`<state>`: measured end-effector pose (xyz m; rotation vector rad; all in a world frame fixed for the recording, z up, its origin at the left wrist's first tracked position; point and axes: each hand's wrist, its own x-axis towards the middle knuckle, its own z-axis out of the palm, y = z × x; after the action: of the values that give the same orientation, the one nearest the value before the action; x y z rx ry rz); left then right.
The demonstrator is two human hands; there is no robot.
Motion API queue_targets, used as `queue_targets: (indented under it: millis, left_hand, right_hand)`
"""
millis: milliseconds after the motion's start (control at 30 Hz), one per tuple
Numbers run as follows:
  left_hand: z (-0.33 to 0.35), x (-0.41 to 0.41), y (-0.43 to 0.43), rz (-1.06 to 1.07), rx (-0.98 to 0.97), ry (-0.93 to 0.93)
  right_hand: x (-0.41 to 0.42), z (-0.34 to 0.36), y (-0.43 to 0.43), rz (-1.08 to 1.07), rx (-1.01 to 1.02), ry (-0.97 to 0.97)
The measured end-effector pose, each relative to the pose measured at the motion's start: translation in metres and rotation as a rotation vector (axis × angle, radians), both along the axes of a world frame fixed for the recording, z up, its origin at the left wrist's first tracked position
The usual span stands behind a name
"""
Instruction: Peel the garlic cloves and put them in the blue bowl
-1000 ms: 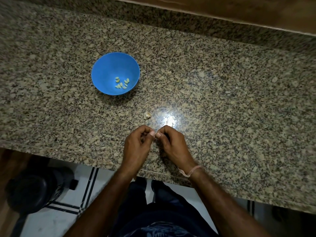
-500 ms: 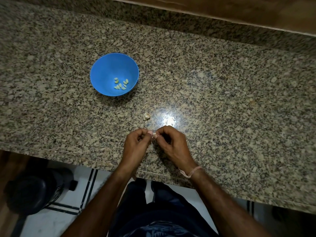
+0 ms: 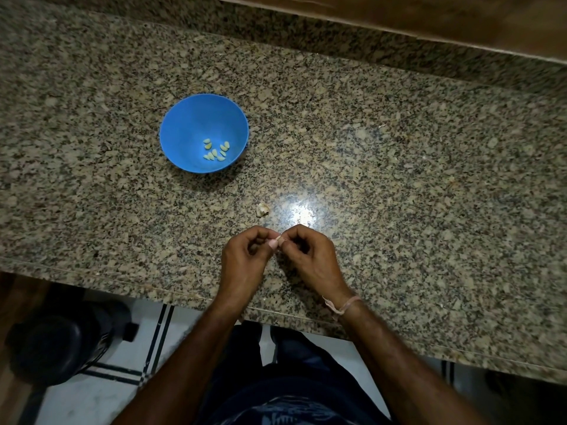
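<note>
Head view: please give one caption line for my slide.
Left hand and right hand pinch a garlic clove over the counter; peeled cloves lie in the blue bowl.

The bowl (image 3: 190,127) is plain bright blue, and the peeled cloves (image 3: 214,150) in it are pale yellow-green. The counter (image 3: 399,179) is granite, speckled all over in beige, grey and black. The garlic piece (image 3: 262,209) lying on it is cream; the garlic clove (image 3: 278,240) being held is pale pinkish. The wrist thread (image 3: 346,305) is pink. The floor tiles (image 3: 184,320) are white with dark stripes, and the wood strip (image 3: 460,19) is brown.
</note>
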<state>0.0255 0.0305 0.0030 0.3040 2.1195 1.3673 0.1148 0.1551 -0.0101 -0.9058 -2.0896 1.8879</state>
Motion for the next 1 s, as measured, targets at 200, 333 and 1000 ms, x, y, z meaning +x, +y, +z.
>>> queue_targets:
  millis: [200, 333, 1000]
  left_hand:
    - [-0.011, 0.0, 0.001, 0.17, 0.057, -0.228]
    - [-0.013, -0.003, 0.0, 0.152, 0.018, -0.173]
    - [0.003, 0.001, -0.021, -0.057, -0.173, 0.426]
  right_hand:
    - [0.003, -0.006, 0.001, 0.023, 0.259, -0.067]
    - [0.005, -0.001, 0.0, 0.15, 0.609, -0.172]
    - [-0.016, 0.004, -0.02, 0.019, 0.072, -0.127]
